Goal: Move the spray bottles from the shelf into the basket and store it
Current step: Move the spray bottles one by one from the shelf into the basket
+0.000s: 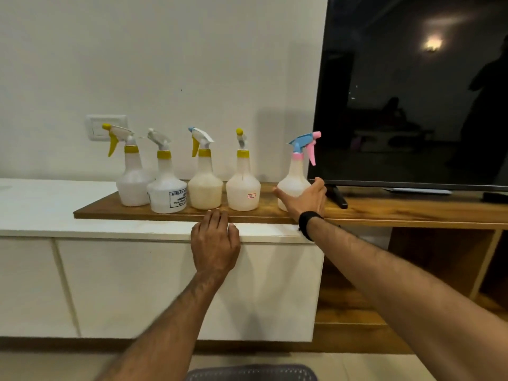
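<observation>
I'm looking at a home living room: a large dark television [412,92] stands on a long wooden shelf [412,209] that runs over a low white cabinet [123,284] with flat doors. Behind it is a plain white painted wall [165,50] with a household switch plate [105,130], and the television's screen reflects a dim room with a ceiling lamp.
</observation>
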